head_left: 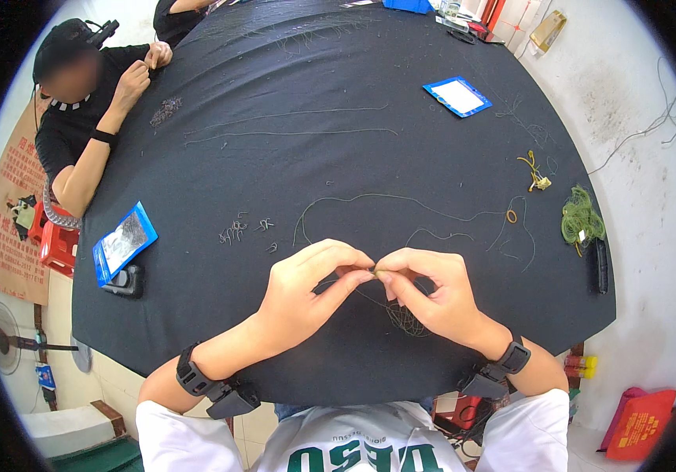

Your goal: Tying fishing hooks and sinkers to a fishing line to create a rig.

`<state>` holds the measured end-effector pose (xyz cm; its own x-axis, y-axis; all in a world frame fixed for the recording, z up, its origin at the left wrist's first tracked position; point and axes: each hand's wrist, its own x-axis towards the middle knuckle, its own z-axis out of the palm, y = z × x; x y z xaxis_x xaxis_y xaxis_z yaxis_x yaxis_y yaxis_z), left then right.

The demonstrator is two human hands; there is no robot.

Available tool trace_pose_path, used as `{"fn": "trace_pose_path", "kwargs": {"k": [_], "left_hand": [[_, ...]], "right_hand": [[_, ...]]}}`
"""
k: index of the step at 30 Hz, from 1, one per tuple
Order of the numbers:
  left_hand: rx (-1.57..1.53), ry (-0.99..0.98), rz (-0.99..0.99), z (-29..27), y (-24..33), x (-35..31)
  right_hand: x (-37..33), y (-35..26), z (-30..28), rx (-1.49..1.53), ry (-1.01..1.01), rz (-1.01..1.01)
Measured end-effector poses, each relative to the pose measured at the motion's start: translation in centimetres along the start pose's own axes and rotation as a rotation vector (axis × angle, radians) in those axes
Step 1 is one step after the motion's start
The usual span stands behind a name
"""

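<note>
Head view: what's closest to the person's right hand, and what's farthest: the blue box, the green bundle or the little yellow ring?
From the right hand, nearest first:
1. Yellow ring: a bit ahead, to the right.
2. Green bundle: near the table's right edge.
3. Blue box: at the far end.

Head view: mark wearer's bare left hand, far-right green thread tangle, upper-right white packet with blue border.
Left hand (pixel 300 289): head view, back of hand.
Thread tangle (pixel 582 217): head view, middle strands.
Packet (pixel 458 97): head view, white face.
</note>
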<state>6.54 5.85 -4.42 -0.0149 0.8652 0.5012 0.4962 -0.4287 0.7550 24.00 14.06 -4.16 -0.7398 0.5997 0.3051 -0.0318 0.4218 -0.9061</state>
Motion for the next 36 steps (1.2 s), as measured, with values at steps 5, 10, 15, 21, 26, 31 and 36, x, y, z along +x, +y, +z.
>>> {"fn": "trace_pose_path", "kwargs": {"k": [5, 10, 15, 21, 26, 31, 36], "left_hand": [[0.014, -0.023, -0.003, 0.03, -0.06, -0.05], [-0.117, 0.017, -0.096, 0.37, 0.28, -0.02], [-0.105, 0.002, -0.087, 0.31, 0.16, -0.01], [0.041, -0.001, 0.052, 0.26, -0.29, -0.04], [0.094, 0.003, 0.124, 0.22, -0.48, -0.19], [0.156, -0.005, 0.162, 0.23, -0.09, -0.01], [0.151, -0.015, 0.158, 0.19, -0.25, 0.04]], "right_hand": [[0.02, 0.20, -0.02, -0.133, 0.039, -0.077], [0.14, 0.07, -0.05, -0.139, 0.044, -0.099], [0.07, 0.07, -0.05, 0.005, 0.003, 0.012], [0.11, 0.35, -0.01, -0.094, 0.003, -0.044], [0.02, -0.01, 0.14, -0.137, 0.000, -0.028], [-0.11, 0.10, 0.06, -0.129, 0.015, -0.025], [0.10, 0.35, 0.12, -0.111, -0.005, -0.011]]}}
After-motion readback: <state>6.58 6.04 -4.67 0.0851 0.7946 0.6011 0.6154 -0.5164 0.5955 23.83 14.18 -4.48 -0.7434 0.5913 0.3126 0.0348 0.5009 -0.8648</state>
